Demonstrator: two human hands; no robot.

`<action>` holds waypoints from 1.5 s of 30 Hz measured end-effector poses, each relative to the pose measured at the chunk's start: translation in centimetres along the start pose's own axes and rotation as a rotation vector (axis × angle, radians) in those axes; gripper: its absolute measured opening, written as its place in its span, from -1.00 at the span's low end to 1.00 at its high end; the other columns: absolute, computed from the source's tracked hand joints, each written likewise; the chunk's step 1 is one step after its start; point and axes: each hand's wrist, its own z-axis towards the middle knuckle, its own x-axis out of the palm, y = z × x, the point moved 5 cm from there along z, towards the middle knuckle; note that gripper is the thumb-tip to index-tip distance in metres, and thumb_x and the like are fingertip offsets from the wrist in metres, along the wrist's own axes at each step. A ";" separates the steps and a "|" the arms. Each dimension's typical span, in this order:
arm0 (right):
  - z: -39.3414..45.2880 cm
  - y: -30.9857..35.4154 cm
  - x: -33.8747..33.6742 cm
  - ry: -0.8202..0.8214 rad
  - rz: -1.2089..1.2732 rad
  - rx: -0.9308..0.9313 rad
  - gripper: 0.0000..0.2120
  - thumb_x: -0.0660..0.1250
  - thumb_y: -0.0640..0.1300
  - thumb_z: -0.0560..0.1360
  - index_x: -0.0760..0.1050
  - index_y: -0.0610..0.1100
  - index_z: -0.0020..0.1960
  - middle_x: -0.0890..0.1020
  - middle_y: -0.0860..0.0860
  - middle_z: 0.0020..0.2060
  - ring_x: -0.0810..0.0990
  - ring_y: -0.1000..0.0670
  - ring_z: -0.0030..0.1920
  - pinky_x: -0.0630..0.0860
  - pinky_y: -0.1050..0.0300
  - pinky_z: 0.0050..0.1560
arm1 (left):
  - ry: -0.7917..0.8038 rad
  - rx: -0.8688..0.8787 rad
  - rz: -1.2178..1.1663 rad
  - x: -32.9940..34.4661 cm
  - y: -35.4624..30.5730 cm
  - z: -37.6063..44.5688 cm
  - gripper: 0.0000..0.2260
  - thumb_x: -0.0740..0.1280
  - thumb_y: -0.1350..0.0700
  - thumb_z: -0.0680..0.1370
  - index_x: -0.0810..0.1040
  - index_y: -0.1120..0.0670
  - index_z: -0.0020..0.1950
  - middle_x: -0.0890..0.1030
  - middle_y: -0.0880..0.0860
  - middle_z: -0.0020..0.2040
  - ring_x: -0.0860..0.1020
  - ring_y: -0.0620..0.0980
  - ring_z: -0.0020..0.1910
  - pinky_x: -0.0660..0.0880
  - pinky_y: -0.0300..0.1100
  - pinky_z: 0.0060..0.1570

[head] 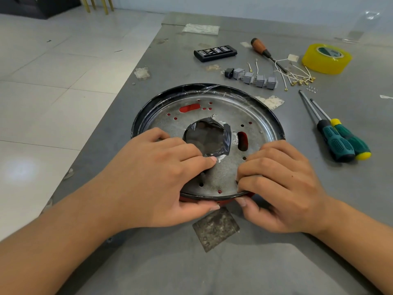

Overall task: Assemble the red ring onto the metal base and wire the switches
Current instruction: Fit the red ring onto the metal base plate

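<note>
A round metal base (214,112) with a dark rim and a taped centre hole lies on the grey table. The red ring (223,202) sits under it, showing at the near edge and through the slots. My left hand (157,179) grips the near rim, fingers lying on the plate and thumb below on the red ring. My right hand (278,184) pinches the rim just to the right, fingers curled on top and thumb underneath. A row of grey switches (253,77) and loose white wires (295,76) with brass terminals lie behind the base.
Two green-handled screwdrivers (340,139) lie at the right. Further back are a wooden-handled screwdriver (260,47), a black bit case (215,53) and a yellow tape roll (326,58). Small screws (312,89) sit near the wires. The table's left edge (119,101) drops to a tiled floor.
</note>
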 end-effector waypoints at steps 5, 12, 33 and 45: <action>0.0 0.2 -0.2 -0.005 -0.007 0.000 -0.88 0.46 -0.15 0.43 0.64 -0.20 -0.22 0.68 -0.08 -0.16 0.62 -0.14 -0.17 0.48 -0.09 -0.08 | 0.002 -0.002 0.004 0.1 -0.1 0.0 -0.39 0.25 -0.42 0.56 0.68 0.02 0.33 0.72 -0.06 0.11 0.70 0.03 0.06 0.54 0.08 0.02; 0.1 0.3 -0.1 0.010 -0.010 -0.013 -0.88 0.44 -0.16 0.44 0.64 -0.21 -0.21 0.68 -0.08 -0.16 0.62 -0.14 -0.18 0.49 -0.09 -0.08 | 0.016 -0.002 0.009 0.2 0.0 -0.1 -0.38 0.26 -0.43 0.55 0.67 0.01 0.34 0.72 -0.07 0.11 0.70 0.03 0.06 0.55 0.07 0.03; -0.1 0.3 0.0 0.004 -0.008 -0.008 -0.88 0.43 -0.15 0.46 0.64 -0.19 -0.18 0.67 -0.07 -0.15 0.62 -0.11 -0.18 0.49 -0.09 -0.08 | 0.001 -0.008 0.022 0.1 -0.1 -0.2 -0.38 0.26 -0.44 0.55 0.67 -0.01 0.35 0.70 -0.07 0.19 0.66 0.03 0.14 0.56 0.08 0.03; -0.1 0.3 0.1 0.028 -0.017 -0.005 -0.89 0.45 -0.16 0.45 0.65 -0.21 -0.18 0.68 -0.08 -0.14 0.62 -0.12 -0.17 0.50 -0.08 -0.08 | -0.085 0.137 -0.075 -0.2 -1.0 -0.5 -0.64 0.37 -0.23 0.62 0.68 -0.01 0.24 0.62 -0.02 0.35 0.57 0.05 0.35 0.56 0.08 0.13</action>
